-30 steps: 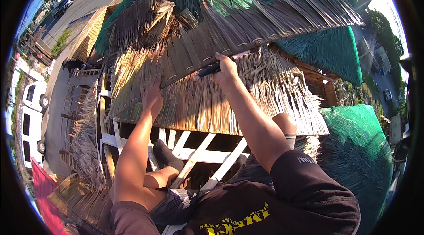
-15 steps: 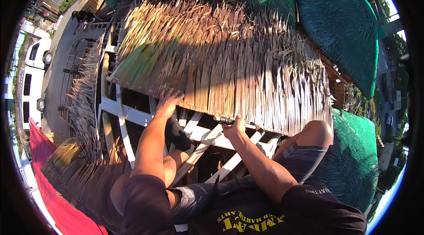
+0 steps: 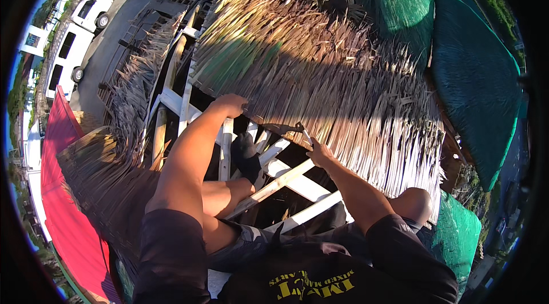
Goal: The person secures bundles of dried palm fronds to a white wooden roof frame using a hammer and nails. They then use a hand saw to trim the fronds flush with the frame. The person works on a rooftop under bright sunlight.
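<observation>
My left hand point(image 3: 232, 105) is closed at the lower edge of a dry palm-leaf thatch panel point(image 3: 320, 87), its fingertips partly hidden. Farther right, my right hand point(image 3: 321, 154) grips a hammer point(image 3: 305, 131) by its light handle. The dark hammer head points up and touches or nearly touches the panel's edge; which of the two I cannot tell. Below the panel, pale wooden battens point(image 3: 286, 178) cross over dark gaps. My foot in a dark shoe point(image 3: 245, 154) rests among the battens, between my arms.
More thatch point(image 3: 108, 172) lies at the lower left, beside a red roof point(image 3: 71, 195). Green netting covers thatch on the right point(image 3: 472, 75). Far below at the left, a white van point(image 3: 66, 55) stands by a road. Open gaps lie between the battens.
My left hand has gone from spread fingers on the thatch to closed at its edge. The hammer has swung from lying sideways to pointing up. The whole view has turned and shifted.
</observation>
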`<control>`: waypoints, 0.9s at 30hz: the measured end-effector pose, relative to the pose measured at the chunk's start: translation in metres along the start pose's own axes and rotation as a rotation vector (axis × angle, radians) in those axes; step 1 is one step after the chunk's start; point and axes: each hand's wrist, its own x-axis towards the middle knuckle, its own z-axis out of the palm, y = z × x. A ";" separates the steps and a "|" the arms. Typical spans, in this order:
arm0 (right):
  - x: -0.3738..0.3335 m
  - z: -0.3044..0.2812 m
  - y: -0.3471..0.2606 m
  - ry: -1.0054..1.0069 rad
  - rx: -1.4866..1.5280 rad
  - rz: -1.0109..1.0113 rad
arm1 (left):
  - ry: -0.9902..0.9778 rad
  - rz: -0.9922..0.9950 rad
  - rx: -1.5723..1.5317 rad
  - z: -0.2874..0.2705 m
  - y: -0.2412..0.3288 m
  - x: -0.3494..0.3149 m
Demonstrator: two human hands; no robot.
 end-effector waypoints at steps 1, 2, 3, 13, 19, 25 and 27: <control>-0.002 0.004 -0.005 0.065 -0.004 -0.036 | 0.034 -0.022 0.030 -0.024 -0.007 -0.019; -0.003 0.002 -0.010 0.014 0.013 -0.002 | 0.061 -0.047 0.054 -0.046 -0.011 -0.039; -0.008 0.002 -0.018 0.013 0.034 -0.007 | 0.109 -0.038 0.090 -0.068 -0.016 -0.061; -0.145 -0.131 -0.194 0.097 -0.017 -0.854 | 0.659 -0.001 -0.373 -0.108 0.062 -0.403; -0.307 -0.178 -0.288 -0.084 -0.216 -1.591 | -0.058 -0.198 -0.704 0.032 0.180 -0.577; -0.377 -0.091 -0.311 -0.164 -0.615 -1.948 | 0.245 -0.449 -0.231 0.170 0.253 -0.531; -0.377 -0.073 -0.307 -0.192 -0.667 -1.918 | 0.327 -0.450 0.005 0.197 0.245 -0.520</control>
